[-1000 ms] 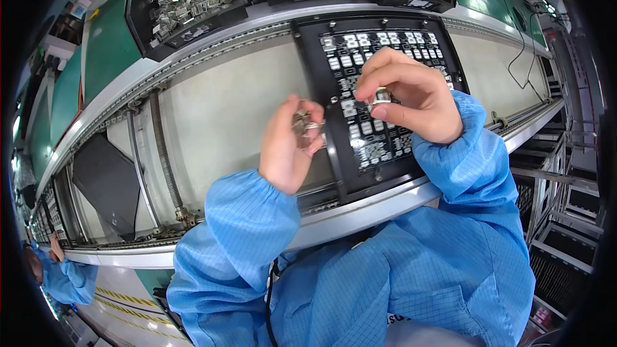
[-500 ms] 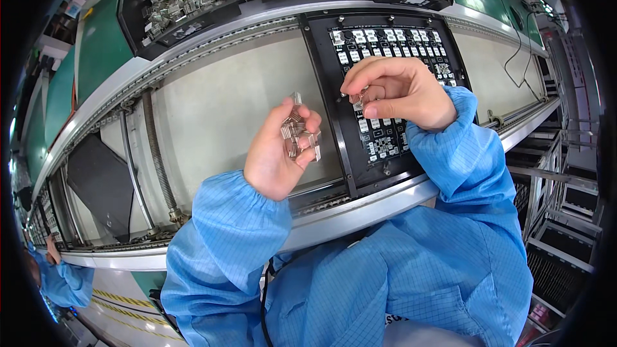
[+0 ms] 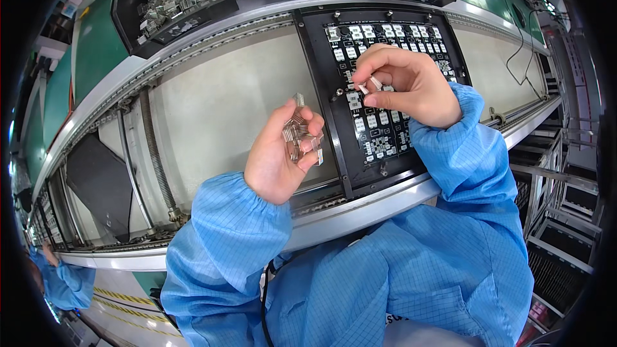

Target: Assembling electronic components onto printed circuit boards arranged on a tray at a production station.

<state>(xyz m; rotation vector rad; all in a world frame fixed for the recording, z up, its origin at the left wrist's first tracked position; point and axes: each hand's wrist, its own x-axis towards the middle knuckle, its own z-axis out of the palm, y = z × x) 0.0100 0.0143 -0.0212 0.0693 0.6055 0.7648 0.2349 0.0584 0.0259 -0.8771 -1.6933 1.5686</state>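
Our right hand pinches small silvery pieces above the circuit board; our left hand curls round a metal cluster. We seem to be singling one out; placing it calls for alignment.

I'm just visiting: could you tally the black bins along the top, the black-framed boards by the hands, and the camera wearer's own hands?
Black bins: 3
Black-framed board: 1
Own hands, left hand and right hand: 2
Total: 6
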